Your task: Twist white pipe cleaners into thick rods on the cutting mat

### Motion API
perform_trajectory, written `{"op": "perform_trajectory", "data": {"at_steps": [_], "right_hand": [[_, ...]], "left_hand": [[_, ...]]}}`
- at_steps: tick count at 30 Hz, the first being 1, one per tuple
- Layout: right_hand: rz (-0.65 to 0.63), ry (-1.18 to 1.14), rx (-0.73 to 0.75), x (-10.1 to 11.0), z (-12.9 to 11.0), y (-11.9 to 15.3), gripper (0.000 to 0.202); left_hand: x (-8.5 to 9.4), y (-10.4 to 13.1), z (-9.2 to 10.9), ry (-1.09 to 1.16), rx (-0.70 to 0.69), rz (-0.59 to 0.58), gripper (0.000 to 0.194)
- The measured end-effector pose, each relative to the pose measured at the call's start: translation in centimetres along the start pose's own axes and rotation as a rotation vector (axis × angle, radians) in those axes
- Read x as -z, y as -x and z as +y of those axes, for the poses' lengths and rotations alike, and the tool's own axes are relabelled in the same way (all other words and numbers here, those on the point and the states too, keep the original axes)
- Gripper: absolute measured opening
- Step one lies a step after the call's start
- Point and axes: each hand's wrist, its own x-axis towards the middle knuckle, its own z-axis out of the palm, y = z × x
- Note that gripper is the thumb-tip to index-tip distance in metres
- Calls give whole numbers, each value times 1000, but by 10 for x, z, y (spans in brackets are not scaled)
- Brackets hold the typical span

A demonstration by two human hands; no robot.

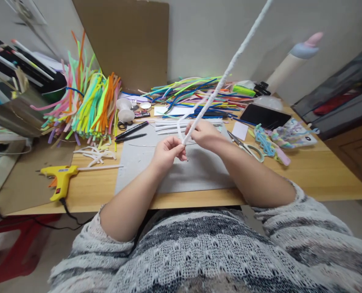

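A long white fuzzy stem (226, 75) rises from between the hands toward the top right, with a shorter bent white strip (179, 127) at its lower end. My left hand (169, 152) pinches the lower end of the stem between thumb and index finger. Just right of it, my right hand (203, 134) has its fingers closed round the white strip beside the stem; its fingertips are partly hidden. Both hands are above a grey mat (193, 175). Behind them on the mat lie several white stems (165, 127).
A yellow glue gun (60, 177) and white scraps (97, 154) lie left. Scissors (248, 146), a white card (240, 130), a phone (264, 116) and a fuzzy coloured item (264, 140) are right. Bundles of coloured stems (92, 106) stand behind, near black pens (134, 131).
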Motion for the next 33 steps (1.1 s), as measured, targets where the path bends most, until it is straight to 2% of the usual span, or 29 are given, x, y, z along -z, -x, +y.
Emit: {"op": "perform_trajectory", "data": {"at_steps": [1,2,4,5,6,8,9,11,13,16,19,23,26,29,33], "right_hand": [[-8,151,106,8,-3,11,14],[-54,239,281,15,-9,23,14],[-102,321,618,24,-22,45,17],[-27,363,697,27,-29,53,18],[69,412,700,29,-35,59,19],[192,490,638,30,-45,62,20],[199,529,593,30,-47,59,20],[107,622,514,30,-49,51,21],[-41,716,435,30,-47,42,19],[-174,745,288,26,-42,35,16],[-208,582,164,22,-34,34,18],[-324,140,-92,18,-28,37,10],[-355,-127,-260,16,-26,40,11],[-339,-267,-309,13,-24,44,15],[-335,-469,-395,11,-16,47,14]], "left_hand": [[0,0,0,-18,-22,23,28],[-1,1,-1,-38,-48,44,26],[-2,2,-2,-95,-110,86,22],[-3,2,-3,-134,-146,107,20],[-3,3,-4,-180,-181,127,18],[-3,5,-7,-283,-233,166,14],[-3,6,-8,-333,-250,180,13],[-2,7,-10,-427,-276,191,10],[0,8,-11,-514,-306,183,9],[3,9,-12,-651,-354,139,8],[4,9,-13,-801,-425,101,8],[6,9,-11,-968,-541,54,9],[6,10,-8,-1052,-563,11,10],[6,9,-6,-1013,-446,-59,9],[4,5,-3,-593,-72,-118,15]]}}
